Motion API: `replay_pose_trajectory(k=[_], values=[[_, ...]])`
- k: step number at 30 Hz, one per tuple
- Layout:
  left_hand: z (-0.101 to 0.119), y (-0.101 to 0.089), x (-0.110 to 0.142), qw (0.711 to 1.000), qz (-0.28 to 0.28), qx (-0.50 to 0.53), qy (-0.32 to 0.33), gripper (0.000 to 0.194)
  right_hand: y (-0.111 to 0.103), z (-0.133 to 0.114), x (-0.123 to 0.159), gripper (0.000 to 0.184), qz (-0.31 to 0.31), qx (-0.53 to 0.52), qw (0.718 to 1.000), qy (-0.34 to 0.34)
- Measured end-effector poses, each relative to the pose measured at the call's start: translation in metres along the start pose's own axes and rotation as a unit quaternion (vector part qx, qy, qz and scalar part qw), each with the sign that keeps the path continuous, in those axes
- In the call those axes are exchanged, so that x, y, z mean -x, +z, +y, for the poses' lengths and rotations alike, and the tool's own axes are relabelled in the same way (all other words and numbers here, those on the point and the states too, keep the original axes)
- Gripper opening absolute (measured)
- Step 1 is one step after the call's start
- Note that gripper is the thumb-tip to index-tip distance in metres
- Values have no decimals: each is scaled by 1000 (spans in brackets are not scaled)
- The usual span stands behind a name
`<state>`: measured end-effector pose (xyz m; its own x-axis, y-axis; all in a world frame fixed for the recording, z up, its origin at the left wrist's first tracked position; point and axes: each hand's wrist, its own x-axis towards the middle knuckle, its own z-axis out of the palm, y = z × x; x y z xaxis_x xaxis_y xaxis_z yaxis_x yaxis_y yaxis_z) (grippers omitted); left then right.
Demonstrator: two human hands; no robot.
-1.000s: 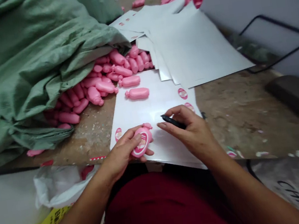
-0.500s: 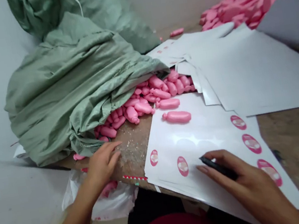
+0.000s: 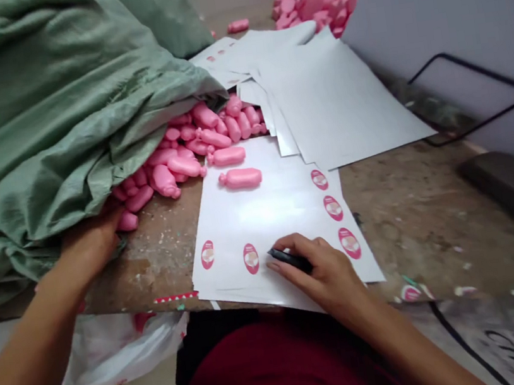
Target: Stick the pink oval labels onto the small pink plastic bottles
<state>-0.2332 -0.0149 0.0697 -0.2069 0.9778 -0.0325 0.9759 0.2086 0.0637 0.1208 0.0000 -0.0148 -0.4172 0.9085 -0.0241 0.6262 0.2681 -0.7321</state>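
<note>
My left hand (image 3: 93, 242) reaches in at the mouth of a green cloth sack (image 3: 94, 94), beside the pink bottle-shaped pieces (image 3: 164, 181) spilling from it. Its fingers are hidden by the cloth and the pieces. In my right hand (image 3: 327, 268) is a slim black pointed tool (image 3: 293, 260), its kind unclear, pinched over a white sticker sheet (image 3: 265, 217). Close to its tip is an oval pink sticker (image 3: 251, 258); more ovals line the sheet's left and right sides. Two pink pieces lie on the sheet's upper part, one of them a bottle-shaped piece (image 3: 242, 178).
Blank white sheets (image 3: 340, 104) overlap the sticker sheet at the back. Beyond them rises a heap of pink pieces (image 3: 316, 2). A black wire frame (image 3: 483, 66) stands at right on the worn brown table (image 3: 422, 214). A white plastic bag (image 3: 126, 348) hangs below the front edge.
My left hand has moved from the bare tabletop into the sack's mouth among the pink pieces. My right hand keeps the black tool over the sheet. The view has shifted to the right.
</note>
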Motion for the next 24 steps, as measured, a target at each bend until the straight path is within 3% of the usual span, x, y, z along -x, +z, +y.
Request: replay_pose_trajectory(k=[3, 5, 7, 9, 10, 12, 14, 15, 17, 21, 24], values=[[4, -2, 5, 995, -39, -92, 4, 32, -3, 4, 1, 22, -6, -8, 1000, 14], [15, -1, 10, 995, -49, -80, -31, 34, -8, 5, 1, 25, -15, -30, 999, 28], [34, 6, 16, 998, -26, 13, -51, 36, -13, 2, -1, 26, -22, -52, 997, 45], [60, 22, 22, 974, -15, 218, -54, 39, -16, -3, -4, 26, -21, -48, 997, 51], [74, 31, 24, 934, -35, 351, -57, 41, -16, -5, -5, 26, -18, -31, 998, 47], [103, 50, 29, 812, -113, 568, -77, 46, -15, -9, -8, 23, -15, 12, 999, 32], [125, 63, 32, 711, -182, 671, -105, 48, -13, -11, -9, 21, -21, 19, 999, 28], [133, 66, 34, 685, -203, 691, -114, 47, -13, -12, -9, 20, -23, -2, 999, 36], [141, 65, 36, 677, -224, 694, -104, 44, -16, -14, -10, 20, -4, -87, 995, 54], [140, 53, 39, 736, -236, 635, 4, 38, -26, -25, -15, 19, 84, -249, 964, 42], [141, 49, 40, 729, -185, 659, -20, 36, -27, -36, -18, 17, 66, -298, 952, 16]])
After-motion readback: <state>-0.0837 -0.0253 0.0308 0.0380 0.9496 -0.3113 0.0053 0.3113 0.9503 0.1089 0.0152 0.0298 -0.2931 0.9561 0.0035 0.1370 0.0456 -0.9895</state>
